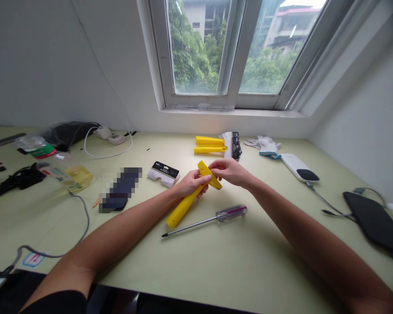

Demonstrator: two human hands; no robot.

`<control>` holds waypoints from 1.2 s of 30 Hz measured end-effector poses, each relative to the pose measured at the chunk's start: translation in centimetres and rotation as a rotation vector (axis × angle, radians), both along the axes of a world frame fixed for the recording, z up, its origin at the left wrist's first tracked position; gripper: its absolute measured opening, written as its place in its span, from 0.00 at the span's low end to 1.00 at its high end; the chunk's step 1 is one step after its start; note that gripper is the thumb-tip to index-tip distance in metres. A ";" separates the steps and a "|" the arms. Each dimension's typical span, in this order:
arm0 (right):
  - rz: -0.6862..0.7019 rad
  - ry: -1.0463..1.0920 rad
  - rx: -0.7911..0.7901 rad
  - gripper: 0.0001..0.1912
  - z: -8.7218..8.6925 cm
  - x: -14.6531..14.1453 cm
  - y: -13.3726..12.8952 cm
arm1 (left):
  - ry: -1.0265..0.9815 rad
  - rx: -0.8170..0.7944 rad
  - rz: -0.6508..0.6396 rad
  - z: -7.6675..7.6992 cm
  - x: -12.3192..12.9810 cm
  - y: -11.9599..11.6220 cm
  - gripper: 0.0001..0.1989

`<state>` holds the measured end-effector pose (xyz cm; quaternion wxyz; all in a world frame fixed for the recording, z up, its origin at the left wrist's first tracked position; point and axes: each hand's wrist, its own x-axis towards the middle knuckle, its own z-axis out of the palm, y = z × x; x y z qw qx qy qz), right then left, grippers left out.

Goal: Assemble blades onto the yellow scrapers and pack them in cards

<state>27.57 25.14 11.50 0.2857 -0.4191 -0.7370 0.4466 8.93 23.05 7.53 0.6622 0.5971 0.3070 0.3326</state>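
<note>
My left hand is wrapped round a yellow scraper just below its wide head, with the thumb lying on the head. The handle slants down to the left, its end close to the table. Beside the head's right side, my right hand has its fingers pinched together; whatever they hold, if anything, is hidden. A screwdriver with a clear and purple handle lies in front of the scraper, tip to the left. Behind my left hand rests a black-and-white packaging card.
More yellow scrapers with cards lie near the window. White gloves, a white power bank and a black phone-like device with cables are at right. A plastic bottle lies left, near a partly pixelated dark phone.
</note>
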 end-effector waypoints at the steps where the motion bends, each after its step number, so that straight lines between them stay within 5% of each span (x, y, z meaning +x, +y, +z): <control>1: -0.001 0.001 -0.013 0.11 0.1 0.0 -0.1 | 0.002 0.002 0.000 0.0 0.0 0.0 0.22; 16: 0.017 0.021 -0.104 0.02 -0.4 0.0 0.4 | 0.032 0.019 -0.028 -0.3 0.1 -0.1 0.22; 36: 0.029 0.017 -0.173 0.04 0.2 0.1 0.1 | 0.040 -0.024 -0.062 -0.1 -0.2 -0.2 0.22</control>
